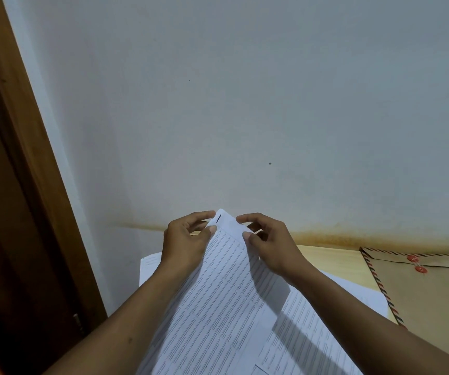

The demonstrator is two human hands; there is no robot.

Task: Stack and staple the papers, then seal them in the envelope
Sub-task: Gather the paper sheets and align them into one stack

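A stack of printed white papers (226, 301) is lifted off the table, its upper corner raised towards the wall. A dark staple (219, 218) sits in that corner. My left hand (188, 239) pinches the corner from the left between thumb and fingers. My right hand (266, 239) pinches it from the right. More white sheets (358, 293) lie flat under the stack. A brown envelope (428, 293) with a striped border and red string buttons lies on the table at the right, flap folded down. No stapler is in view.
The pale wooden table (331, 258) butts against a white wall (245, 104) with a yellowish stain along its base. A dark wooden door frame (28, 212) stands at the left.
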